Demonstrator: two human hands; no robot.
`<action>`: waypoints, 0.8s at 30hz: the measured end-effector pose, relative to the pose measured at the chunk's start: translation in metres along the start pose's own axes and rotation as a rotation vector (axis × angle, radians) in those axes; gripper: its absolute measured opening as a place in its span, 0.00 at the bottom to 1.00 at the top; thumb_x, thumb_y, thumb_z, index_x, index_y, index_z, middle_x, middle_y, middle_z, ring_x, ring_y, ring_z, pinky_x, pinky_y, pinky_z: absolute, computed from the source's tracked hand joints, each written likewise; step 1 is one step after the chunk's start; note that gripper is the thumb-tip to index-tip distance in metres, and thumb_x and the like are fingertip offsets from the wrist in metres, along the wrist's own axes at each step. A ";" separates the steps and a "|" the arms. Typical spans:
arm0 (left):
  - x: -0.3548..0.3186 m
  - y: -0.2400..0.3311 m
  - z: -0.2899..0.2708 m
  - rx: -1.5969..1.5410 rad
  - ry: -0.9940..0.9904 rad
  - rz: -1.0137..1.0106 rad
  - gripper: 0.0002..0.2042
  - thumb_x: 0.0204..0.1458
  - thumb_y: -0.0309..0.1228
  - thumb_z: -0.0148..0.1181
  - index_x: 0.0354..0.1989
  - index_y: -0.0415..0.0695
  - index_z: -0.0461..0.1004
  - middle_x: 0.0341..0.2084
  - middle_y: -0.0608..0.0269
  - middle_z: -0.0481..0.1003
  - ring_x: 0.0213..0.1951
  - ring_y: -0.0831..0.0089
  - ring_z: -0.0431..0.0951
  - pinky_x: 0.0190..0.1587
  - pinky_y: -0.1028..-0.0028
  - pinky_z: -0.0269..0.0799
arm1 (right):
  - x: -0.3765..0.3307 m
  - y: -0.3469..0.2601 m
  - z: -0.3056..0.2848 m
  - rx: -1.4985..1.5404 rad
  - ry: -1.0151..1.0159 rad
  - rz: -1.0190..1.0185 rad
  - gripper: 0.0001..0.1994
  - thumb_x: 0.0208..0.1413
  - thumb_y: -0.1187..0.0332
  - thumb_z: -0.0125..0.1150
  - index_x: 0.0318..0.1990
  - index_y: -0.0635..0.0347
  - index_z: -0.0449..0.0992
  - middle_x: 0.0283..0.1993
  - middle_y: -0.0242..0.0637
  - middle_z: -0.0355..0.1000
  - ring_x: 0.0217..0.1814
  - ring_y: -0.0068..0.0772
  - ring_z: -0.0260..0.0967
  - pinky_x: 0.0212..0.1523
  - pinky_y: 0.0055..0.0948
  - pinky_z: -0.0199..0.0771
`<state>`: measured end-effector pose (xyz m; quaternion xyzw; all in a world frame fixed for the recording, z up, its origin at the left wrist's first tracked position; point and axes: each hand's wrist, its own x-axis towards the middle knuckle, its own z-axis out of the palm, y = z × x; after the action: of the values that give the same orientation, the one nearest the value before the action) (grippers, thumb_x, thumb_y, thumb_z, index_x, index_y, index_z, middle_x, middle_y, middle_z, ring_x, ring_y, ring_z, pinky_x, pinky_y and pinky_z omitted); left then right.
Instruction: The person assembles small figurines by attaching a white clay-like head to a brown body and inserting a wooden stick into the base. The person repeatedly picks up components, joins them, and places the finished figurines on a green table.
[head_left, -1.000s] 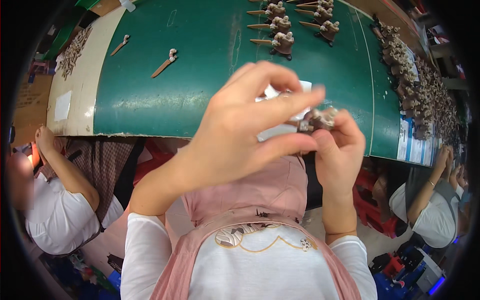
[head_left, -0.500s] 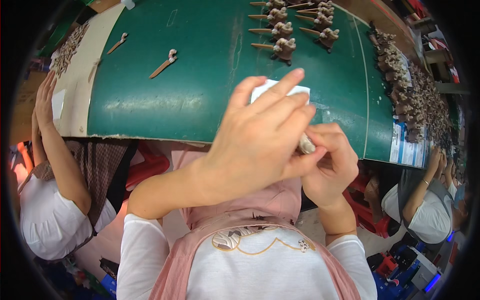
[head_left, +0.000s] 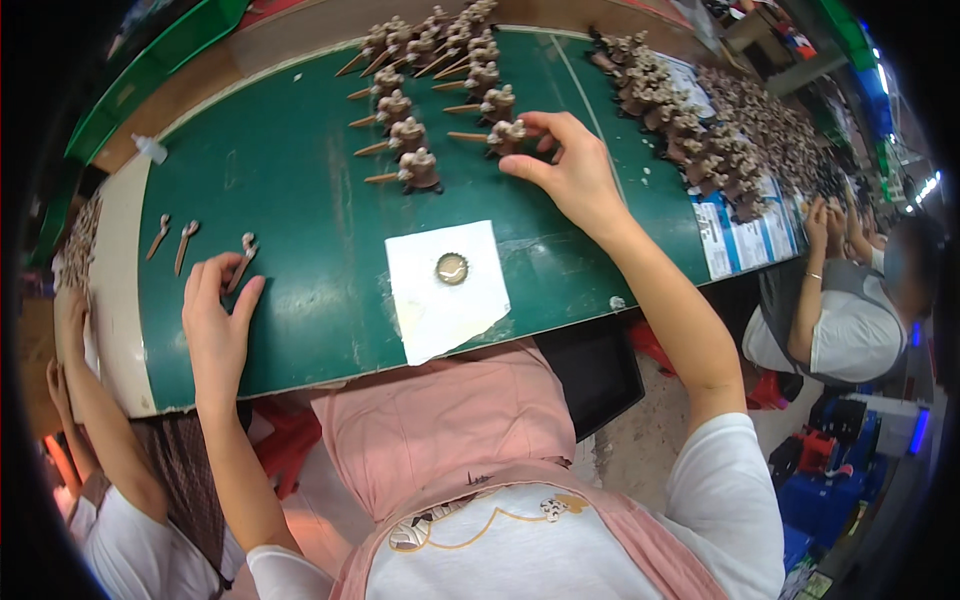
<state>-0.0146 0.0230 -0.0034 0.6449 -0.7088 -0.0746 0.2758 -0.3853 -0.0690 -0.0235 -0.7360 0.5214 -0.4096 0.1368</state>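
Note:
At the left of the table, my left hand (head_left: 216, 318) has thumb and fingers apart around a small brown stick piece with a pale knobbed end (head_left: 247, 250); the thumb stands off it. Two similar stick pieces (head_left: 187, 240) lie beside it. My right hand (head_left: 572, 165) reaches to the back and has its thumb and fingertips about a small brown figurine with a pale top (head_left: 505, 138), the nearest in its row. A brown stick juts left from this figurine. Between my hands lies white paper (head_left: 420, 320) with an upturned bottle cap (head_left: 451, 268) on it.
Rows of similar figurines (head_left: 393, 106) stand at the back of the green table (head_left: 300, 330). Many more brown figurines (head_left: 720, 165) crowd the right side. A small white bottle (head_left: 150, 149) is at the back left. Other people's arms (head_left: 105, 435) flank me.
My hands were together in front of me around a small pale-tipped piece. They have parted, the left to the stick pieces, the right to the figurines. The paper and cap now show, and the view has shifted.

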 end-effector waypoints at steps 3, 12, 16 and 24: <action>0.004 -0.001 0.006 -0.032 -0.004 -0.036 0.09 0.48 0.24 0.62 0.36 0.37 0.71 0.26 0.61 0.68 0.27 0.71 0.67 0.32 0.73 0.65 | -0.003 0.015 -0.045 -0.012 0.149 0.146 0.19 0.42 0.65 0.71 0.41 0.65 0.77 0.33 0.41 0.75 0.30 0.33 0.72 0.34 0.29 0.72; 0.011 0.017 0.004 -0.157 -0.116 -0.019 0.04 0.49 0.20 0.58 0.30 0.35 0.69 0.20 0.60 0.67 0.22 0.73 0.64 0.27 0.76 0.63 | -0.026 0.083 -0.108 -0.716 0.072 0.391 0.17 0.54 0.59 0.58 0.46 0.61 0.75 0.37 0.50 0.76 0.40 0.53 0.74 0.42 0.43 0.73; -0.007 0.051 -0.003 -0.267 -0.272 0.018 0.06 0.45 0.18 0.60 0.30 0.35 0.71 0.21 0.63 0.72 0.26 0.78 0.71 0.31 0.79 0.66 | -0.043 0.046 -0.108 -0.496 -0.105 0.221 0.14 0.56 0.63 0.57 0.45 0.62 0.75 0.36 0.48 0.74 0.39 0.51 0.72 0.41 0.38 0.70; -0.010 0.115 0.034 -0.308 -0.314 0.422 0.15 0.44 0.20 0.62 0.43 0.38 0.72 0.24 0.57 0.70 0.27 0.61 0.71 0.31 0.68 0.67 | -0.049 0.025 -0.088 -0.323 -0.039 0.219 0.11 0.50 0.70 0.63 0.39 0.67 0.75 0.33 0.45 0.72 0.33 0.40 0.70 0.36 0.32 0.69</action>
<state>-0.1317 0.0416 0.0182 0.4147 -0.8415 -0.2210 0.2668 -0.4732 -0.0164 -0.0060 -0.6949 0.6546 -0.2891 0.0709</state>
